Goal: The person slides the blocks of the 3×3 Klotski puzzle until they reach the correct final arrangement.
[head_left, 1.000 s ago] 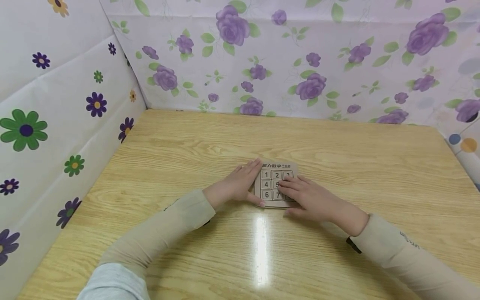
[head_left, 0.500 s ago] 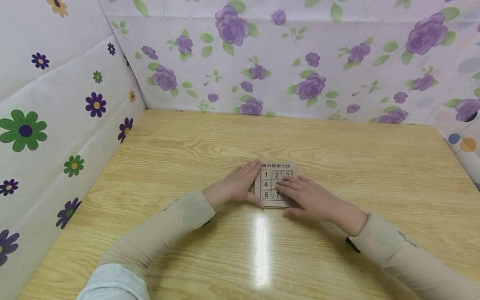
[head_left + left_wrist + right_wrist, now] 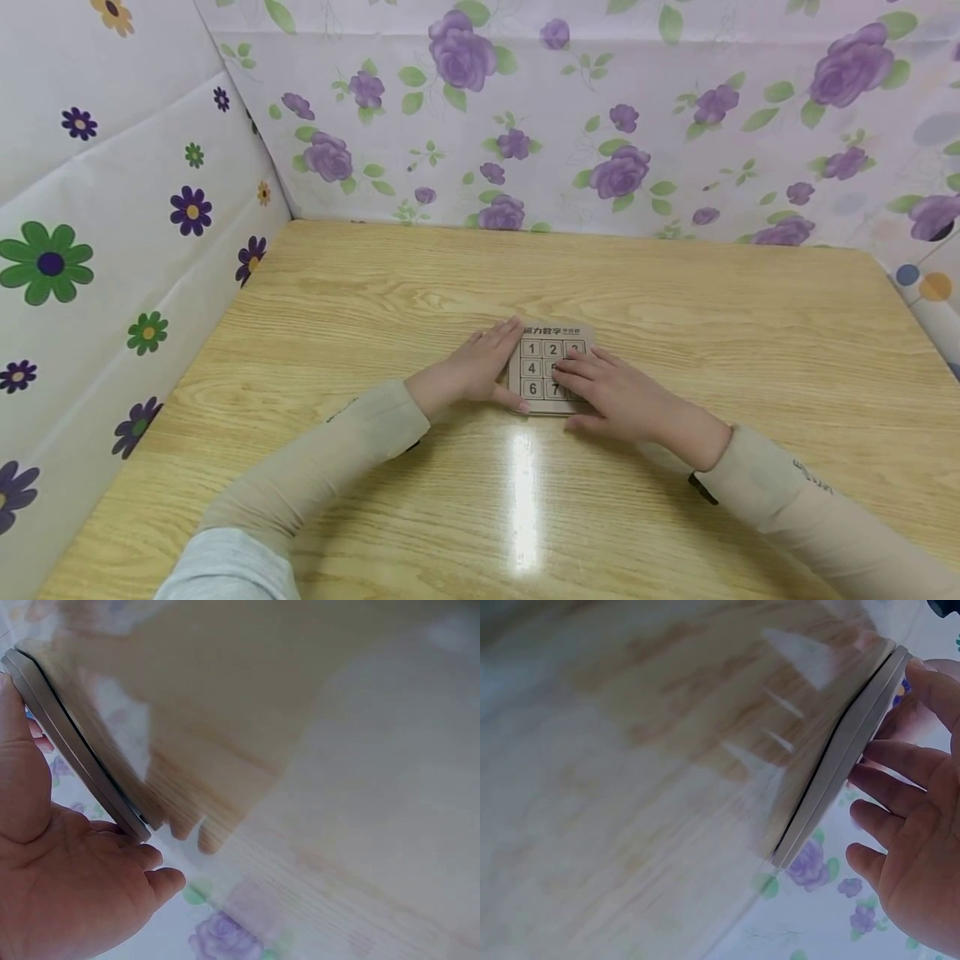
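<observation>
A flat square number puzzle (image 3: 542,368) lies on the wooden table in the head view, its printed heading at the far side. Numbered tiles fill rows, with 1, 2, 4, 6 and 7 readable. My left hand (image 3: 480,367) spans the puzzle's left side, fingers extended toward the far corner and thumb at the near corner. Over the tiles on the right, my right hand (image 3: 618,400) rests with fingers outstretched, hiding the lower right tile and part of the 5. Its thumb lies by the near edge. Both wrist views show the puzzle's thin side edge-on.
The wood-grain table (image 3: 375,283) extends around the puzzle on every side. A curtain with purple roses (image 3: 465,54) borders the far edge, and a flower-printed white sheet (image 3: 135,267) hangs at the left. Light reflects off the tabletop in front of the puzzle.
Both hands and the puzzle hold practically the same positions; only a very slight shift of the whole head view shows.
</observation>
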Tool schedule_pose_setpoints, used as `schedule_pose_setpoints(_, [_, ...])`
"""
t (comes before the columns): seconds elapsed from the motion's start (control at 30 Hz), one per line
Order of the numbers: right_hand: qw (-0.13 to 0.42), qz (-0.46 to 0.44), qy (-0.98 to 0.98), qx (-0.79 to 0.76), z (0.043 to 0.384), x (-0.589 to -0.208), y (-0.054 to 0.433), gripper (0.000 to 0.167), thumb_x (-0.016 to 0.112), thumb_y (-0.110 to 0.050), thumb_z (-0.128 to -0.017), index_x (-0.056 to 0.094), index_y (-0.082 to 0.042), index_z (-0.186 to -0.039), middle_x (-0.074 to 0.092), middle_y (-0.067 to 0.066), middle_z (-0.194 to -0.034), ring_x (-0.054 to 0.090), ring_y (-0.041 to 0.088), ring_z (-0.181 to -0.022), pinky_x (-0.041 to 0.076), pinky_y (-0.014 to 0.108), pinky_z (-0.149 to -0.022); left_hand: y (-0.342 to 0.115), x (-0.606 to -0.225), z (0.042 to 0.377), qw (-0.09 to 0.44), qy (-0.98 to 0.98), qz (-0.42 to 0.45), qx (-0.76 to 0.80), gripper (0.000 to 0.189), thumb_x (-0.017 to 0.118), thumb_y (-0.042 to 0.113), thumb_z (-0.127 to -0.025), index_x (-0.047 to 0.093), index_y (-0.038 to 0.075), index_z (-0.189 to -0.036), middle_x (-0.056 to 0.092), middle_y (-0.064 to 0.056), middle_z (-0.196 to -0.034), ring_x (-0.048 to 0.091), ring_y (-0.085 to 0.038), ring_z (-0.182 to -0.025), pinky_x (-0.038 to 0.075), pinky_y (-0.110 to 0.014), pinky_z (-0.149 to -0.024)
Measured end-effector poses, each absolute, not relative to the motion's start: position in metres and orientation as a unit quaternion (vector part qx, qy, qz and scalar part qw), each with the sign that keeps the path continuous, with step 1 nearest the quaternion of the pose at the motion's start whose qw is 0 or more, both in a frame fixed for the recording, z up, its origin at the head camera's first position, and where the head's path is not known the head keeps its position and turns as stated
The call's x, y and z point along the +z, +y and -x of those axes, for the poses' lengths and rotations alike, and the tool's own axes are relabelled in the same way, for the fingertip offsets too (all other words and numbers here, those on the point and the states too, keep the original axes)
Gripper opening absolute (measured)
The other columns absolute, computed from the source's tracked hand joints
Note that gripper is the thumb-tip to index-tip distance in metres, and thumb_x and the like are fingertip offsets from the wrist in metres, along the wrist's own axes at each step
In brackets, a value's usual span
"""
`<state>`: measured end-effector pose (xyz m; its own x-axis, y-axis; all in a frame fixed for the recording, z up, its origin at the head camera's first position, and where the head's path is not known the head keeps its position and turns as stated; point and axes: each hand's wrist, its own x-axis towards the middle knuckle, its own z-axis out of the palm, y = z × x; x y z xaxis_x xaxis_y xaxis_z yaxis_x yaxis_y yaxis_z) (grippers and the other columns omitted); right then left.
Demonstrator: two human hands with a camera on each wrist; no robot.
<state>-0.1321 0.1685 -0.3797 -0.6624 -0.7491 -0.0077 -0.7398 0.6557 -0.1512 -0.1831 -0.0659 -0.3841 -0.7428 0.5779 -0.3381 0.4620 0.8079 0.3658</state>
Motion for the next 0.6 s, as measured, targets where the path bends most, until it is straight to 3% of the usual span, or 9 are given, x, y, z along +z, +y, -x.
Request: schedule_pose_setpoints(0.6, [0.029, 0.403, 0.912, -0.069, 0.1333, -0.3845, 0.176, 0.064, 0.064, -0.041, -0.087, 0.051, 0.0, -0.135, 0.049, 0.016, -0.142, 0.038, 0.035, -0.136, 0.024, 0.056, -0.115, -0.0663, -0.3829, 0.1818, 0.215, 0.925, -0.286, 0.125, 0.122, 0.071, 0.06, -0.072, -0.002, 0.005, -0.153, -0.007, -0.008, -0.16, -0.001, -0.026, -0.148, 0.003, -0.043, -0.121])
